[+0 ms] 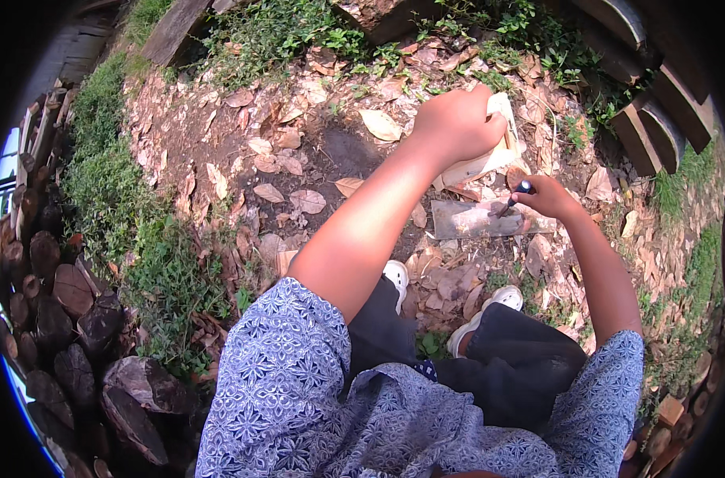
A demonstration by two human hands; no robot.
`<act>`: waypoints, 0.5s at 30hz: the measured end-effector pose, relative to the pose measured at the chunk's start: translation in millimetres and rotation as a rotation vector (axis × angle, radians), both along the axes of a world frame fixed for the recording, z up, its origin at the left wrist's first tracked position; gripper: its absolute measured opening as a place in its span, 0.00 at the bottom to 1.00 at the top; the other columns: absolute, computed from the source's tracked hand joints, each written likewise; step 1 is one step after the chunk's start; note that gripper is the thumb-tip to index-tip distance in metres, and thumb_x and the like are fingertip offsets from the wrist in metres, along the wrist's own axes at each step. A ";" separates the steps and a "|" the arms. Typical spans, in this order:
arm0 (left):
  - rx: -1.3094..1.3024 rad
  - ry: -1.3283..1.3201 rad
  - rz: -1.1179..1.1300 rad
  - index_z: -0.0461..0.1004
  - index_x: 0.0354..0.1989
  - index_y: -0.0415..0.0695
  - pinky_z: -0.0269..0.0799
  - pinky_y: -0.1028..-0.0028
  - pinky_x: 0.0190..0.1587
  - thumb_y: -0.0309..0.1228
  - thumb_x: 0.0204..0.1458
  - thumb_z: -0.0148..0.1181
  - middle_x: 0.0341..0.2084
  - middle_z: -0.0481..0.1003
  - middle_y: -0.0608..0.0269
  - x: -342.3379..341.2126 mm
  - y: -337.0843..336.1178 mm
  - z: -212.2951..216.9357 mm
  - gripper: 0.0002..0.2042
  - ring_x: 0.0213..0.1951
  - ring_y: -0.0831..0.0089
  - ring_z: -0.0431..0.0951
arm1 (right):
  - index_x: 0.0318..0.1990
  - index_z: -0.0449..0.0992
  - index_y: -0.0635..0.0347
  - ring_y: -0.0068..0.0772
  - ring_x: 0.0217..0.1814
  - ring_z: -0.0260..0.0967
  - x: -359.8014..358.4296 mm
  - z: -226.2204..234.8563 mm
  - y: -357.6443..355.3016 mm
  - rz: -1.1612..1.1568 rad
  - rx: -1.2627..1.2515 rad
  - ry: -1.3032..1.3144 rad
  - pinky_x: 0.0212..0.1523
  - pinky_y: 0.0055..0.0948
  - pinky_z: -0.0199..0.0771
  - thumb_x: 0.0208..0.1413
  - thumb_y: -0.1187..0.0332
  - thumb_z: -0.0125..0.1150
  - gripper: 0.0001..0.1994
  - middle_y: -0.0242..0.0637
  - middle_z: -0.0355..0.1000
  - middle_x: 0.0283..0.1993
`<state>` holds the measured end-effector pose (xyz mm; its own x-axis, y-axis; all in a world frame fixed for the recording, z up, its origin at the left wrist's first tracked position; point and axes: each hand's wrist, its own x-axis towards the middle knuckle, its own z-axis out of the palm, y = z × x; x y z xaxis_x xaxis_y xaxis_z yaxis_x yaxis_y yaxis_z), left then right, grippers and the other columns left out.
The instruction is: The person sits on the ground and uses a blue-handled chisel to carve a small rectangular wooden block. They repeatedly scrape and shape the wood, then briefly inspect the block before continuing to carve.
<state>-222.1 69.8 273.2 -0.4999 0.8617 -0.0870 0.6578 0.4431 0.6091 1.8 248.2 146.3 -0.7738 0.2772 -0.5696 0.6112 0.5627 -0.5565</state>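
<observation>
My left hand (462,123) is closed, its thumb and fingers pressed together over a pale, flat, wood-coloured piece (478,167). What the fingers themselves grip is hidden. Nearer to me, my right hand (549,199) is shut on a short tool with a dark handle (525,188). This tool slants down to the left, and its dark tip meets or hovers just above a grey flat board (466,221); I cannot tell which. The board lies on the leafy ground, just in front of my feet.
Dry leaves (306,201) cover the soil. Cut logs (76,350) are stacked on the left beside green weeds (159,271). Curved wooden slabs (649,135) stand at the far right, and a plank (175,32) lies at the far left. My white shoes (502,299) rest close to the board.
</observation>
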 end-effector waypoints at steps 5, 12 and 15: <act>-0.130 0.034 0.141 0.75 0.47 0.43 0.75 0.52 0.46 0.46 0.58 0.51 0.36 0.81 0.45 -20.8 -64.1 23.8 0.20 0.42 0.46 0.81 | 0.47 0.80 0.58 0.34 0.39 0.75 -1.2 -18.3 -10.2 0.023 -0.025 0.068 0.43 0.36 0.74 0.60 0.54 0.67 0.18 0.41 0.79 0.38; -0.032 0.186 0.267 0.75 0.43 0.40 0.75 0.51 0.45 0.48 0.57 0.49 0.35 0.80 0.45 -2.9 -139.8 62.7 0.22 0.42 0.46 0.81 | 0.41 0.77 0.61 0.31 0.29 0.76 -23.6 -41.0 -27.6 -0.005 0.138 0.214 0.34 0.34 0.73 0.63 0.54 0.62 0.16 0.39 0.79 0.30; 0.032 0.197 0.286 0.75 0.45 0.39 0.76 0.53 0.47 0.48 0.55 0.51 0.35 0.81 0.45 8.6 -160.4 67.0 0.23 0.42 0.47 0.81 | 0.47 0.76 0.63 0.26 0.32 0.75 -4.9 -38.6 -25.7 0.006 -0.131 0.190 0.33 0.28 0.75 0.64 0.60 0.63 0.14 0.34 0.80 0.35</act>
